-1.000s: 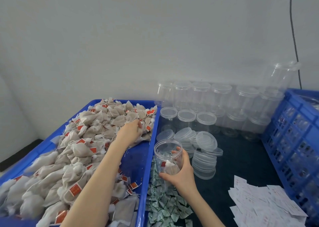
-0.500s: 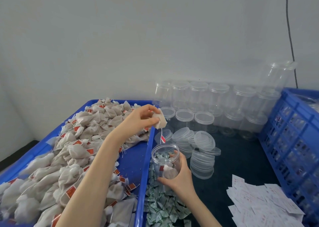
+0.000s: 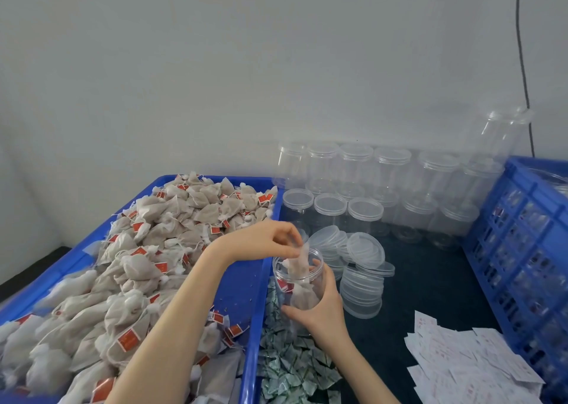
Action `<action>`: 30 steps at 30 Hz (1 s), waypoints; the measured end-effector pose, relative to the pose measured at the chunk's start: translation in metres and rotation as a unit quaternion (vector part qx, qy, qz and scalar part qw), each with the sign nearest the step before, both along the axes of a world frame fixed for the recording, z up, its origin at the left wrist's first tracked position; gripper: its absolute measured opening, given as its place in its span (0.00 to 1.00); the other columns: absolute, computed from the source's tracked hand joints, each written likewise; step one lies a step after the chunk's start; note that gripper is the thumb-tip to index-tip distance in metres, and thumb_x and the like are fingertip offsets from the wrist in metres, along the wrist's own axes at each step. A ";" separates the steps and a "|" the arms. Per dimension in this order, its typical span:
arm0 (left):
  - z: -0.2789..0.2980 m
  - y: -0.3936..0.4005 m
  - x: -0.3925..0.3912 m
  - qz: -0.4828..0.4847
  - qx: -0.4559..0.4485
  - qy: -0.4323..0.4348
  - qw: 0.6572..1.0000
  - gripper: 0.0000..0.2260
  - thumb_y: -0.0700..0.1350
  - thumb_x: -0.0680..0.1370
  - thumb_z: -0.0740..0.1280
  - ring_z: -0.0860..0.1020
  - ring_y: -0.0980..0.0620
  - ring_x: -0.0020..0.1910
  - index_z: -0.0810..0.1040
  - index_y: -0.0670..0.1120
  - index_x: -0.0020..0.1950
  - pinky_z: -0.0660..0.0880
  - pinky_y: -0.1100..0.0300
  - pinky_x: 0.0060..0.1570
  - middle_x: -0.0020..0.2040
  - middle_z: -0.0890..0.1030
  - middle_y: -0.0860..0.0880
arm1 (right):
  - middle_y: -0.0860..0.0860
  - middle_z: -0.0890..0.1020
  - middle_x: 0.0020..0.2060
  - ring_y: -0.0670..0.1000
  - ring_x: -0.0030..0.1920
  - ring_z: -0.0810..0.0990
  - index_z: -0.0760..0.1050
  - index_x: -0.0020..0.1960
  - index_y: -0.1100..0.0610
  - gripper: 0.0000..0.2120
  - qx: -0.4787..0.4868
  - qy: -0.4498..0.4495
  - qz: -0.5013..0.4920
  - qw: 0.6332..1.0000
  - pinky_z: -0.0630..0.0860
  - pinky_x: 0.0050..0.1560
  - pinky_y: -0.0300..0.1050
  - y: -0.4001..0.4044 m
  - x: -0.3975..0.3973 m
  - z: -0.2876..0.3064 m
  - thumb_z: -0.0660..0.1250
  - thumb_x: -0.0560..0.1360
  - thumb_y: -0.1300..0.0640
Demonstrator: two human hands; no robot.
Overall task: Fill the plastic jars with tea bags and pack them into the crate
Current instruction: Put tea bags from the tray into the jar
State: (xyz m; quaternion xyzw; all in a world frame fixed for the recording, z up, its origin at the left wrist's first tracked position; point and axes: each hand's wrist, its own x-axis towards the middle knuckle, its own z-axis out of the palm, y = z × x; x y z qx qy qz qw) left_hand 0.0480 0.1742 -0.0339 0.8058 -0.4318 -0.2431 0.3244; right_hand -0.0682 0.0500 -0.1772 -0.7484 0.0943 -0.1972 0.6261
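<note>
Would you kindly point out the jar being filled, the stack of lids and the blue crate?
jar [image 3: 302, 293]: head view, clear side wall.
stack of lids [image 3: 362, 296]: head view, stacked rims.
blue crate [image 3: 519, 240]: head view, latticed side wall.

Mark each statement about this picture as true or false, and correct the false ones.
1. The left hand pinches a tea bag at the jar mouth. True.
2. The right hand holds a lid. False: it grips the jar.
3. The held jar is full. False: few bags are inside.
4. Loose lids lie behind the jar. True.
5. The crate stands at the left. False: at the right.
</note>
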 end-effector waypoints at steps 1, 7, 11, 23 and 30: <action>-0.002 0.001 0.002 -0.001 0.009 -0.009 1.000 0.02 0.49 0.77 0.67 0.80 0.64 0.45 0.78 0.56 0.48 0.73 0.72 0.46 0.44 0.83 0.59 | 0.38 0.78 0.61 0.38 0.63 0.75 0.63 0.67 0.35 0.46 0.000 0.000 0.000 1.000 0.74 0.61 0.37 0.000 0.001 0.000 0.81 0.53 0.48; -0.029 0.006 0.036 0.202 -0.003 -0.128 0.971 0.05 0.47 0.77 0.66 0.78 0.57 0.42 0.79 0.52 0.42 0.73 0.65 0.43 0.40 0.81 0.56 | 0.29 0.76 0.57 0.34 0.61 0.75 0.65 0.65 0.37 0.44 0.005 -0.015 0.002 1.000 0.70 0.54 0.24 -0.003 -0.002 -0.003 0.80 0.53 0.50; -0.073 0.017 0.066 0.232 0.232 -0.192 0.925 0.11 0.46 0.78 0.62 0.77 0.45 0.54 0.79 0.44 0.57 0.74 0.52 0.56 0.55 0.79 0.44 | 0.30 0.76 0.57 0.35 0.60 0.76 0.65 0.66 0.37 0.45 0.007 -0.022 0.005 1.000 0.71 0.54 0.25 -0.002 -0.002 -0.003 0.80 0.53 0.50; -0.132 0.017 0.073 0.271 0.296 -0.201 0.894 0.21 0.47 0.80 0.60 0.52 0.41 0.75 0.66 0.54 0.74 0.57 0.46 0.72 0.76 0.50 0.41 | 0.29 0.75 0.58 0.34 0.61 0.75 0.64 0.66 0.37 0.45 -0.004 -0.029 0.009 1.000 0.70 0.55 0.24 -0.003 -0.004 -0.002 0.80 0.55 0.50; -0.131 0.020 0.072 0.265 0.246 -0.229 0.904 0.20 0.35 0.78 0.59 0.70 0.44 0.67 0.72 0.45 0.70 0.68 0.53 0.66 0.72 0.65 0.44 | 0.30 0.76 0.58 0.34 0.61 0.75 0.64 0.67 0.38 0.45 0.001 -0.026 0.011 1.000 0.70 0.54 0.23 -0.004 -0.005 -0.002 0.80 0.54 0.50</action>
